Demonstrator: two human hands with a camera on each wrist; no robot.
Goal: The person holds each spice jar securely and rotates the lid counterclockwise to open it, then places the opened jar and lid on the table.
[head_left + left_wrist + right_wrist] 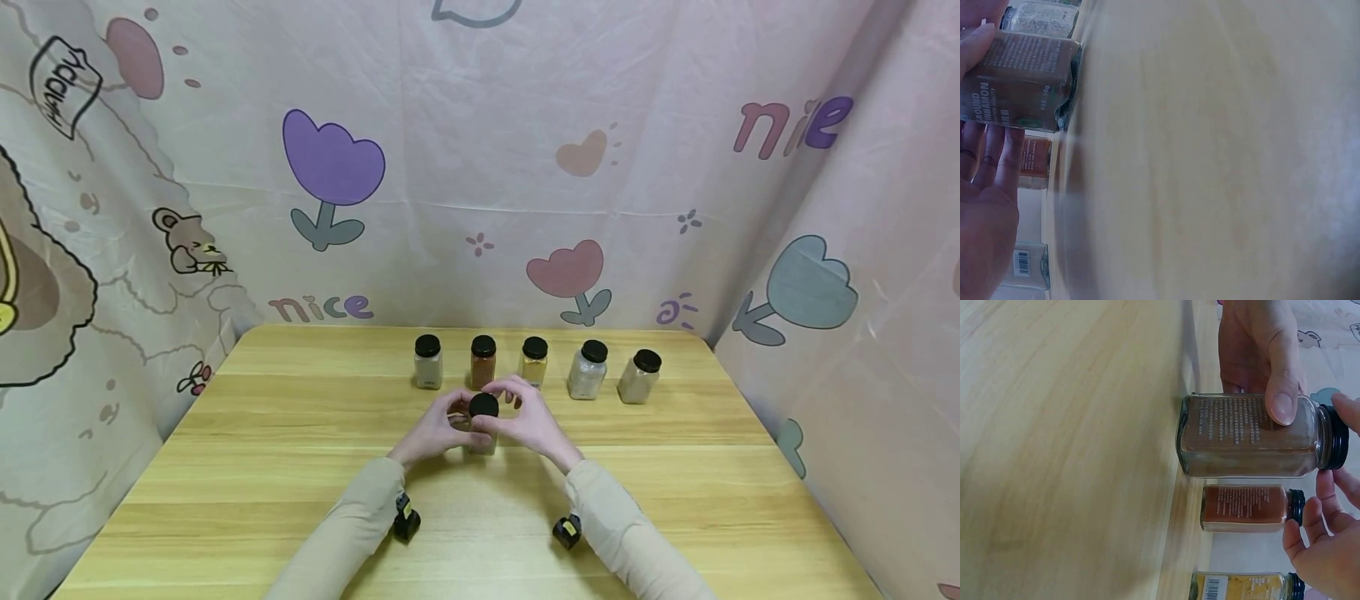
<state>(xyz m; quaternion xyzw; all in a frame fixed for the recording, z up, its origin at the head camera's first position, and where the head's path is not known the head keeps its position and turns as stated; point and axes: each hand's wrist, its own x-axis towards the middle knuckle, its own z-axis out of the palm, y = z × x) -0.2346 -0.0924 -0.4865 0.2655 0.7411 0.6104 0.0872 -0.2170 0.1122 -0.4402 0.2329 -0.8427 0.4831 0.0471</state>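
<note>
A square glass jar of brown powder (1235,434), labelled ground cinnamon in the left wrist view, stands upright between the two hands at mid-table. My left hand (435,429) grips its body, thumb on the near face and fingers behind. With thumb and fingertips, my right hand (531,421) holds the black screw lid (1336,437), which sits on the jar's neck. Just behind is a jar of reddish-brown powder (1244,508); the right hand's lower fingers overlap its cap in the right wrist view.
Along the back of the wooden table (315,400) runs a row of black-capped jars: a pale grey one (428,372), the reddish-brown one, a yellow one (533,368), a white one (585,379) and a beige one (637,385). A printed curtain (450,167) hangs behind.
</note>
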